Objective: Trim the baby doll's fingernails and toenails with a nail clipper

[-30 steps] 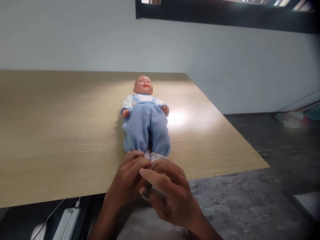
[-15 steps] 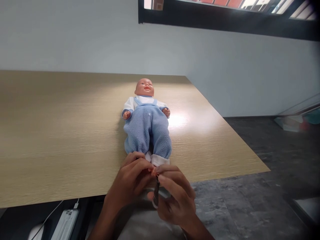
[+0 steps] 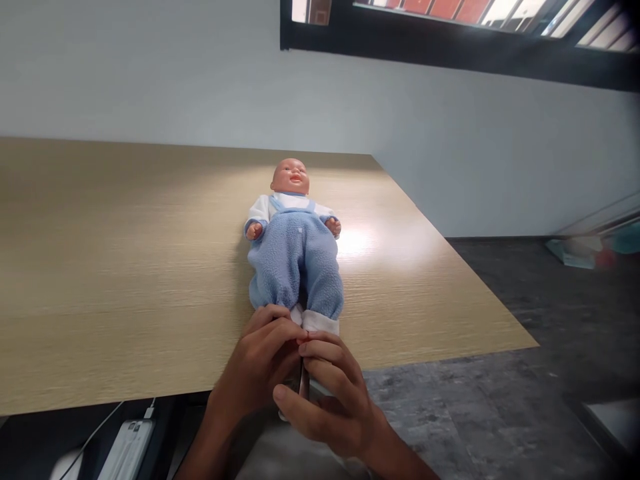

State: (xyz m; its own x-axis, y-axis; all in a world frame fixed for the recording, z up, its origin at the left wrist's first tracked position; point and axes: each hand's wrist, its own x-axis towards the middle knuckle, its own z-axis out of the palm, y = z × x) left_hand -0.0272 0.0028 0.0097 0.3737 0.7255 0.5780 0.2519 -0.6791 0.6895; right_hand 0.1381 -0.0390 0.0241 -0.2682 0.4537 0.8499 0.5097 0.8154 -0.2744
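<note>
A baby doll (image 3: 295, 253) in fleecy blue overalls and a white shirt lies on its back, feet toward me. My left hand (image 3: 265, 353) is closed round one of its feet, whose orange-pink toes barely show between my fingers. In my right hand (image 3: 335, 393) is a slim metal nail clipper (image 3: 305, 381), mostly covered by the fingers. Its upper end meets the toes, where the fingertips of both hands come together. The thumb of my right hand lies across the clipper's lower part. A white cuff (image 3: 320, 323) shows just beyond my fingers.
The wooden table (image 3: 125, 267) carries the doll at its near edge. Below it at left are a white power bank (image 3: 127, 450) with a cable and a white rounded object (image 3: 67, 465). Grey floor (image 3: 480, 413) lies to the right, and a wall with a window stands behind.
My right hand has shifted slightly left and turned, bringing the clipper more behind the fingers and closer to my left hand. My left hand keeps its hold on the foot.
</note>
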